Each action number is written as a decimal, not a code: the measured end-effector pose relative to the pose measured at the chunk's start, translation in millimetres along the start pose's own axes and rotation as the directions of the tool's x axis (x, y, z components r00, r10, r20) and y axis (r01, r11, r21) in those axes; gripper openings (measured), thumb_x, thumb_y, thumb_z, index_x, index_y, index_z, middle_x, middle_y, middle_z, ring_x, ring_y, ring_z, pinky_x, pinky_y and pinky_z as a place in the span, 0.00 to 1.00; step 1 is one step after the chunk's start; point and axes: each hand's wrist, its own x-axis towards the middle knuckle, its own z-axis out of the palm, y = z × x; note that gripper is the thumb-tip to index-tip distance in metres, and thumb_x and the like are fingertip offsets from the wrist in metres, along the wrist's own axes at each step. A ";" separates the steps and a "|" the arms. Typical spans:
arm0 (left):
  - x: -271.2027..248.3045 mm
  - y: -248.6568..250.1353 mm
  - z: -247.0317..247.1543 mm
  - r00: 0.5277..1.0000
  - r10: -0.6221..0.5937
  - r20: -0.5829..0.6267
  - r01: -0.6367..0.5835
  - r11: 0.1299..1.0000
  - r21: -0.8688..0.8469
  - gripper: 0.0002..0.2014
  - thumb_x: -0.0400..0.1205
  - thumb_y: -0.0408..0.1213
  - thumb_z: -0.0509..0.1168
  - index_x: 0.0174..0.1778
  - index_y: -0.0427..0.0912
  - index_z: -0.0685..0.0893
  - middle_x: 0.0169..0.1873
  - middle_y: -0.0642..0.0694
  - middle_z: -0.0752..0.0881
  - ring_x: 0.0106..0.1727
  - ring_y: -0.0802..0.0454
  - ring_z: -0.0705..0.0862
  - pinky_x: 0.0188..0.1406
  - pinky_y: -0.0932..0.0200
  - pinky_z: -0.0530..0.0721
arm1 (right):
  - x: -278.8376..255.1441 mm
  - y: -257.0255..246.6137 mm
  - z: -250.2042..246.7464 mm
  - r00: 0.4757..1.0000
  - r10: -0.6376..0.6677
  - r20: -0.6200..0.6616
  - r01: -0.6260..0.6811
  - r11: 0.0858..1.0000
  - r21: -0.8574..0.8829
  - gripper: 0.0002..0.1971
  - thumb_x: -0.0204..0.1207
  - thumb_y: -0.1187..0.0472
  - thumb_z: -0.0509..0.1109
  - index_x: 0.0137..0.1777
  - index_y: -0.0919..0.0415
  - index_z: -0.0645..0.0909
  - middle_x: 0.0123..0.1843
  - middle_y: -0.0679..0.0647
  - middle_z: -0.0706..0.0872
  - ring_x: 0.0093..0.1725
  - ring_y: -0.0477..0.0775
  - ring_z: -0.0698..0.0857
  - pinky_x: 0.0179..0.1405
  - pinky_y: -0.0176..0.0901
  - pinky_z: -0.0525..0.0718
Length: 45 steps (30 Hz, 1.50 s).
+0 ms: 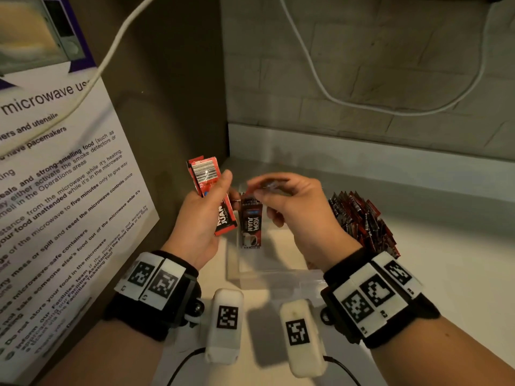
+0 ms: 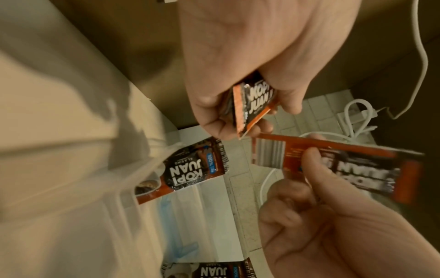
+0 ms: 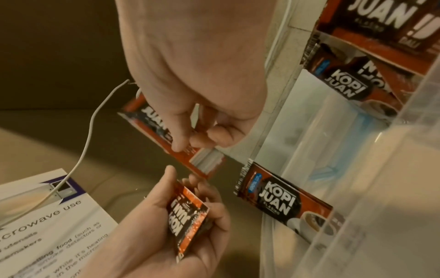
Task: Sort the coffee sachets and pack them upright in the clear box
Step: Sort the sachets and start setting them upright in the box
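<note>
A: How far along are you?

B: One red-and-black foil coffee sachet (image 1: 250, 227) stands in your clear plastic box (image 1: 234, 270). Your left hand (image 1: 199, 218) grips several; your right hand (image 1: 292, 207) pinches another. The sachet pile (image 1: 362, 221) on the desk remains.

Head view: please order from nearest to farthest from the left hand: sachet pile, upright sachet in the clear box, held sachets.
1. held sachets, in the fingers of the left hand.
2. upright sachet, in the clear box, just right.
3. sachet pile, far right.
</note>
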 end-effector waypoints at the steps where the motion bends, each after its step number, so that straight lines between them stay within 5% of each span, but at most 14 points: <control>1: -0.5 0.3 0.9 1.000 -0.009 0.007 0.009 1.000 -0.017 0.09 0.82 0.45 0.66 0.41 0.45 0.81 0.26 0.51 0.85 0.26 0.57 0.84 0.24 0.65 0.82 | -0.2 0.6 -2.1 0.998 -0.058 0.010 0.058 0.998 -0.005 0.11 0.72 0.80 0.68 0.48 0.67 0.88 0.50 0.58 0.88 0.33 0.39 0.85 0.27 0.28 0.77; 4: -1.1 2.2 3.8 0.996 -0.029 0.079 0.037 0.995 -0.095 0.09 0.81 0.45 0.66 0.43 0.43 0.83 0.28 0.49 0.88 0.27 0.56 0.86 0.26 0.63 0.82 | -0.5 3.3 -6.8 0.986 -0.157 0.058 0.158 0.987 -0.014 0.13 0.69 0.79 0.71 0.45 0.63 0.89 0.67 0.58 0.80 0.60 0.49 0.85 0.55 0.41 0.86; 8: 0.0 7.6 4.6 0.984 -0.044 0.171 0.065 0.991 -0.120 0.13 0.70 0.46 0.70 0.46 0.44 0.85 0.36 0.47 0.91 0.37 0.52 0.90 0.35 0.58 0.84 | -2.1 7.9 -10.7 0.978 -0.169 0.120 0.184 0.976 -0.121 0.12 0.68 0.76 0.75 0.50 0.66 0.89 0.72 0.55 0.76 0.68 0.52 0.80 0.65 0.49 0.83; 12: 3.1 9.8 3.5 0.995 -0.026 0.093 0.038 0.990 -0.134 0.04 0.75 0.31 0.71 0.41 0.44 0.84 0.30 0.48 0.86 0.26 0.58 0.83 0.25 0.64 0.82 | -2.6 10.4 -9.0 0.990 -0.123 0.069 0.129 0.987 -0.093 0.20 0.73 0.81 0.67 0.60 0.61 0.86 0.66 0.55 0.82 0.63 0.49 0.83 0.59 0.43 0.84; 16: 8.2 9.8 -3.6 1.000 -0.003 0.006 0.004 0.973 -0.229 0.04 0.77 0.31 0.71 0.43 0.45 0.84 0.32 0.48 0.85 0.26 0.60 0.79 0.24 0.65 0.80 | 0.6 14.0 -16.3 0.988 0.104 -0.110 -0.101 0.994 0.029 0.21 0.77 0.80 0.59 0.57 0.55 0.83 0.48 0.54 0.88 0.38 0.50 0.84 0.33 0.43 0.78; 21: 7.2 1.9 0.7 1.000 -0.011 0.024 0.016 0.970 -0.242 0.04 0.78 0.29 0.69 0.43 0.43 0.84 0.32 0.47 0.85 0.26 0.59 0.82 0.23 0.65 0.81 | -4.1 18.1 -9.4 0.991 0.126 -0.038 -0.122 0.989 0.089 0.12 0.73 0.76 0.71 0.49 0.59 0.84 0.42 0.53 0.90 0.35 0.48 0.85 0.30 0.36 0.80; 25: 3.1 -6.9 2.5 0.991 -0.067 0.112 0.078 0.991 -0.104 0.05 0.73 0.29 0.72 0.41 0.42 0.84 0.28 0.48 0.83 0.23 0.59 0.79 0.23 0.65 0.79 | 0.1 13.3 -9.0 0.990 0.093 -0.110 -0.053 0.947 0.317 0.03 0.76 0.69 0.69 0.46 0.63 0.83 0.39 0.56 0.88 0.32 0.49 0.82 0.28 0.35 0.80; 29: 5.4 -7.0 -8.1 0.986 -0.100 0.134 0.109 0.992 -0.064 0.03 0.73 0.32 0.71 0.39 0.42 0.84 0.31 0.48 0.86 0.24 0.58 0.77 0.23 0.64 0.79 | 3.2 8.5 -16.3 0.987 0.090 -0.130 -0.032 0.921 0.389 0.05 0.78 0.69 0.66 0.41 0.64 0.80 0.35 0.58 0.87 0.30 0.49 0.83 0.29 0.35 0.81; 31: 8.7 -7.0 -14.3 0.993 -0.089 0.082 0.094 0.994 -0.060 0.02 0.77 0.31 0.69 0.40 0.42 0.84 0.32 0.48 0.87 0.24 0.59 0.77 0.24 0.64 0.78 | 3.3 9.7 -20.6 0.984 0.085 -0.155 -0.028 0.940 0.339 0.05 0.78 0.69 0.67 0.41 0.64 0.80 0.35 0.59 0.86 0.30 0.49 0.83 0.30 0.36 0.83; 34: 17.4 -10.5 -22.7 0.995 -0.092 -0.039 0.091 0.995 -0.034 0.02 0.79 0.35 0.71 0.41 0.44 0.84 0.32 0.50 0.87 0.25 0.59 0.77 0.26 0.63 0.76 | 3.5 16.9 -26.3 0.976 0.101 -0.194 -0.095 0.995 0.041 0.05 0.75 0.71 0.71 0.42 0.61 0.80 0.35 0.58 0.87 0.30 0.51 0.84 0.31 0.40 0.85; 37: 22.6 -18.6 -27.0 0.986 -0.123 -0.116 0.123 0.992 -0.011 0.04 0.79 0.38 0.71 0.44 0.44 0.83 0.31 0.50 0.86 0.23 0.59 0.77 0.25 0.62 0.76 | 1.8 26.2 -25.6 0.962 0.224 -0.155 -0.257 0.935 -0.243 0.06 0.72 0.70 0.74 0.39 0.63 0.79 0.36 0.57 0.88 0.32 0.50 0.87 0.34 0.41 0.87; 41: 21.1 -32.7 -24.1 0.979 -0.161 -0.127 0.167 0.985 0.040 0.05 0.79 0.39 0.72 0.41 0.43 0.83 0.30 0.51 0.86 0.24 0.58 0.77 0.26 0.60 0.76 | 1.7 47.7 -18.6 0.908 0.385 -0.165 -0.419 0.851 -0.317 0.18 0.68 0.76 0.76 0.26 0.60 0.73 0.35 0.59 0.86 0.40 0.61 0.88 0.49 0.62 0.88; 45: 18.1 -43.7 -21.9 0.977 -0.171 -0.130 0.185 0.977 0.103 0.03 0.79 0.32 0.72 0.43 0.44 0.84 0.30 0.49 0.82 0.27 0.56 0.77 0.28 0.61 0.78 | 8.8 63.5 -11.7 0.898 0.377 -0.227 -0.440 0.791 -0.426 0.22 0.62 0.77 0.79 0.21 0.57 0.72 0.27 0.56 0.82 0.37 0.62 0.88 0.47 0.65 0.88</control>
